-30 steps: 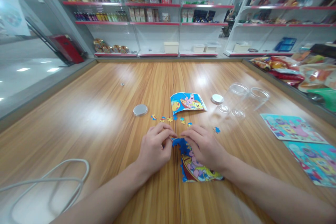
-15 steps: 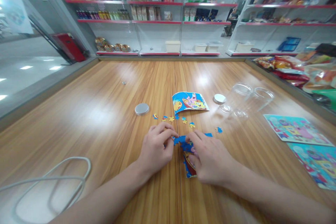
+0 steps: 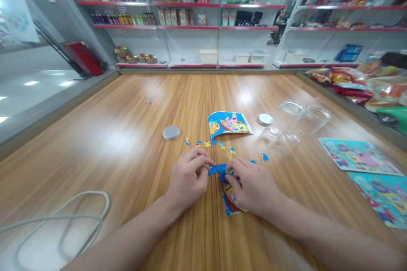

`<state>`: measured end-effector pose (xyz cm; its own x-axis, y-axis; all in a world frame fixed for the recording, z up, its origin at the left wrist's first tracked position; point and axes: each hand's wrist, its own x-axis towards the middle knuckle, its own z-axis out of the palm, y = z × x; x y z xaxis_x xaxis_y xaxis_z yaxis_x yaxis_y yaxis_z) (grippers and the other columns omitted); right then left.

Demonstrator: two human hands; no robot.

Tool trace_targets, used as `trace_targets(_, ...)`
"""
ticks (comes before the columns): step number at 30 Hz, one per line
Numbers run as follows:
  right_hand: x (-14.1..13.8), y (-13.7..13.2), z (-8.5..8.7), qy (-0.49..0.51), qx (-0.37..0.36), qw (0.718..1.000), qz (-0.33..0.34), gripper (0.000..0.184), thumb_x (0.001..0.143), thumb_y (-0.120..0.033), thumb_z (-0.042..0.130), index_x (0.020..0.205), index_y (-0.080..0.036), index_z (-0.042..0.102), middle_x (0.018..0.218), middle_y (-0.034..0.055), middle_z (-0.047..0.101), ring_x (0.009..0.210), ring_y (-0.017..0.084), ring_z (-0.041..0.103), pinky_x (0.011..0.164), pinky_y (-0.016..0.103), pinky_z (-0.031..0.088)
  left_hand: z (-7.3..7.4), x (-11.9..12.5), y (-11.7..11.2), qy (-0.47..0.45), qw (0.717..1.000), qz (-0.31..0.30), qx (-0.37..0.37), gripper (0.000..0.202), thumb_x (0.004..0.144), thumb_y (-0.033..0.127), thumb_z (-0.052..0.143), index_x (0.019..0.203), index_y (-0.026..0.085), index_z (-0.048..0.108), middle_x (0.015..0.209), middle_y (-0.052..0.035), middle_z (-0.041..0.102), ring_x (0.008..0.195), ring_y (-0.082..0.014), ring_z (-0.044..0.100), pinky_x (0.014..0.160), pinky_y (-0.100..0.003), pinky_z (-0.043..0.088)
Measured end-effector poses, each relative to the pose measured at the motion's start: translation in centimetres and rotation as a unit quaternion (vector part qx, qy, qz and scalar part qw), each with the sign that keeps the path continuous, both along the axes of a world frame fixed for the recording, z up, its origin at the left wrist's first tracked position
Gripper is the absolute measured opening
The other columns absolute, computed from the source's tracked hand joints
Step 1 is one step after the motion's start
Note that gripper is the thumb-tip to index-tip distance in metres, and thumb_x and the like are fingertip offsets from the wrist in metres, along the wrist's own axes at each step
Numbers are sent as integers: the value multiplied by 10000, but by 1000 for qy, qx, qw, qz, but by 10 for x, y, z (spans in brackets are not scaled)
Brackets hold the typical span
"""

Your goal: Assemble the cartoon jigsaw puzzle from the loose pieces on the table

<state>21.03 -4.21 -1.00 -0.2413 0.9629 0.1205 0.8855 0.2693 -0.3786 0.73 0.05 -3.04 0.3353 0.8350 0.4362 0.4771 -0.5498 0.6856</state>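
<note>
A partly joined jigsaw puzzle (image 3: 231,200), with a blue top strip and a boat picture below, lies on the wooden table in front of me. At the strip's left end, my left hand (image 3: 190,173) has its thumb and fingers closed on a blue puzzle piece (image 3: 213,170). My right hand (image 3: 254,184) covers the puzzle's upper right, its thumb and index finger pinched on the blue part there and hiding much of it. Several loose puzzle pieces (image 3: 207,144) form a rough row beyond my hands. Behind them a curled picture sheet (image 3: 231,124) shows cartoon characters in a boat.
A silver lid (image 3: 171,132) lies left of the picture sheet, a white lid (image 3: 265,119) right of it. Clear jars (image 3: 313,120) stand farther right, near two cartoon boards (image 3: 361,156). A pale cable (image 3: 101,216) loops at the left front. Snack bags (image 3: 346,84) sit beyond the right edge.
My right thumb has moved up toward the index finger, and the right hand has shifted slightly, uncovering more of the boat picture. My left hand stays almost still at the strip's left end.
</note>
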Motion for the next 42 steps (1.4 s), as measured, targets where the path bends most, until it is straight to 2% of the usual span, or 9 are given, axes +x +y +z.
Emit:
trace_targets(4,-1,1,-1,2,6,1000,-7,30,899,-211,567,891,-197,592,862,25,670,734,185,616,622,297,306,2,0,0,3,1000,0,0,259,879,55,508,876,207,717,983,-56,652,867,-177,639,743,-310,561)
trace_targets(10,-1,0,-4,-17,8,1000,-7,129,926,-234,556,808,-186,575,787,23,665,689,173,604,592,294,269,3,0,1,11,1000,-3,0,257,880,52,512,875,209,715,987,-56,657,885,-180,639,779,-321,559)
trace_targets(15,0,-2,-7,-2,35,999,12,154,937,-239,547,804,-186,602,804,22,645,706,165,586,621,296,317,1,-1,1,9,1000,-3,-3,262,880,51,508,897,215,712,982,-49,658,869,-175,633,783,-319,552)
trace_targets(20,-1,-4,-5,4,48,998,44,187,951,-193,498,991,-203,680,915,42,614,792,175,584,688,301,399,2,0,1,10,1000,-1,1,259,882,53,508,891,216,710,976,-49,660,896,-181,638,796,-321,547)
trace_targets(26,-2,-2,-5,-21,54,998,12,337,953,-226,504,1259,-197,640,1044,87,592,912,219,597,731,325,459,5,0,1,11,1000,1,-1,259,874,47,512,879,214,710,972,-45,662,901,-183,640,797,-322,545)
trace_targets(30,-2,-2,-4,-15,69,998,1,299,950,-229,519,1207,-201,669,1018,86,595,895,212,599,711,313,450,5,0,1,10,1000,1,-2,257,870,48,514,873,211,713,978,-48,660,892,-182,638,791,-319,544)
trace_targets(36,1,-4,-9,-8,109,993,36,262,969,-210,488,860,-206,726,784,31,637,697,155,594,641,293,378,4,1,1,6,1000,2,-3,266,868,43,509,874,212,714,974,-44,658,889,-178,638,786,-314,540)
trace_targets(38,1,-4,-11,-23,103,994,37,265,974,-223,488,874,-215,733,767,20,677,671,152,612,618,295,358,5,1,0,6,1000,2,-4,261,871,47,508,869,208,714,972,-46,658,891,-178,638,789,-315,537)
trace_targets(42,1,-3,-12,-50,94,994,16,262,971,-259,498,1084,-228,732,824,23,742,680,173,665,597,301,347,6,1,0,9,1000,2,-8,258,880,56,502,867,205,713,979,-48,658,898,-178,636,805,-318,533)
